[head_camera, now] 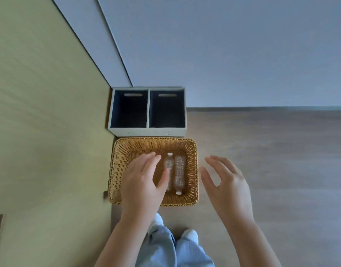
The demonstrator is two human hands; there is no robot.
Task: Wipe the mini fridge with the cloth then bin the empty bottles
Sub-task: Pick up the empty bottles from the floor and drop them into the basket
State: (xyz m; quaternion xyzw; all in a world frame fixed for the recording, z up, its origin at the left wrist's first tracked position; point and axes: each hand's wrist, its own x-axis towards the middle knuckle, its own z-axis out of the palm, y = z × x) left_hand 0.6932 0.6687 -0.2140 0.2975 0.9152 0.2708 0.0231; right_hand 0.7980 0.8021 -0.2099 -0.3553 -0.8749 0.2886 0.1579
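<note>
Two clear plastic bottles with white caps lie side by side in a wicker basket [192,170] on the floor. The left bottle [168,163] points its cap away from me and the right bottle [179,174] points its cap toward me. My left hand [144,182] hovers over the basket with fingers spread, its thumb in front of the left bottle; whether it touches the bottle I cannot tell. My right hand [226,182] is open in the air just right of the basket, holding nothing. Neither the mini fridge nor the cloth is in view.
Behind the basket stands a pale bin [147,130] with two dark open compartments, set in the corner. A yellowish wall [40,112] runs along the left and a white wall lies behind. Wooden floor [271,151] extends to the right. My legs and white shoes are below.
</note>
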